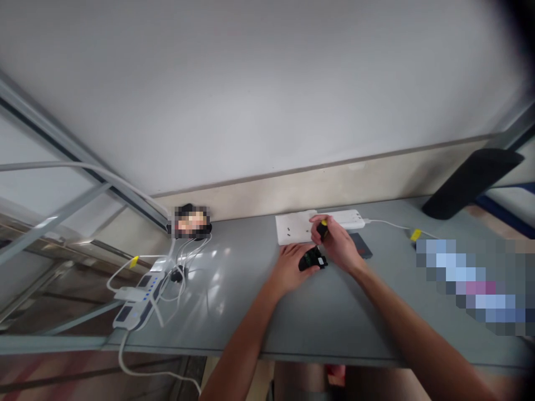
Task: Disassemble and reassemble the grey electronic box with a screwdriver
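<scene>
On the grey table lies a small black device [310, 259] with a green part and a white patch. My left hand [291, 268] holds it, fingers along its far side and thumb at its near edge. My right hand [336, 242] is closed round a black and yellow tool handle [322, 229], just above the right end of the device. The tool's tip is too small to make out. Behind my hands is a white panel [292, 227] with small dark marks.
A white power strip [355, 219] and a dark flat box [360, 245] lie beyond my right hand. Another power strip [140, 301] with tangled white cables is at the left. A black cylinder [472, 182] stands back right. A metal frame [96, 178] rises at the left.
</scene>
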`<state>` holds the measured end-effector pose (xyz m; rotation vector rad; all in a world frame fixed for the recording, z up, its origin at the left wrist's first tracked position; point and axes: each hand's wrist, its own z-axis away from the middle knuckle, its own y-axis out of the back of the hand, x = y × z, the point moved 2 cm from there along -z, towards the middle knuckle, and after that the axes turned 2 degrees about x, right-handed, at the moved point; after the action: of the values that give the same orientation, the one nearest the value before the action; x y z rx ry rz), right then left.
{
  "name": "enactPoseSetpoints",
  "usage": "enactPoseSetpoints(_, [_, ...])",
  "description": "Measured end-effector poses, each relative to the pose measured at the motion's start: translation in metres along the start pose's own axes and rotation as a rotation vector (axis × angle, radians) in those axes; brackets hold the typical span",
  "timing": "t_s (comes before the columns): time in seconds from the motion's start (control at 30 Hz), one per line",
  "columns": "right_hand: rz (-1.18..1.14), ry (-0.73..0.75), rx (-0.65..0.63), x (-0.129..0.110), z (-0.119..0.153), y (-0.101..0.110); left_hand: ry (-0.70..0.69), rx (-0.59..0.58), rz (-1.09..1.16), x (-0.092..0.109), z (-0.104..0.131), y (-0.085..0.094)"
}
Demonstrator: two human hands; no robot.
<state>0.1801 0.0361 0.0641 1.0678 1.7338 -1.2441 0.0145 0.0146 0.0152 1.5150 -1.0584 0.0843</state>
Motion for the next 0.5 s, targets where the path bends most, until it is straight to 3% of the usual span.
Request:
enactPoseSetpoints(0.27, [-0.168, -0.022, 0.061, -0.0039, 0.0013, 0.0030, 0.019, -0.048, -0.022, -0.0019, -0.0006, -0.0029])
enactPoseSetpoints(0.5, [-0.217, -0.045, 0.072, -0.0027, -0.0022, 0.0093, 0.016, -0.012, -0.005, -0.0021, -0.0012, -0.0028])
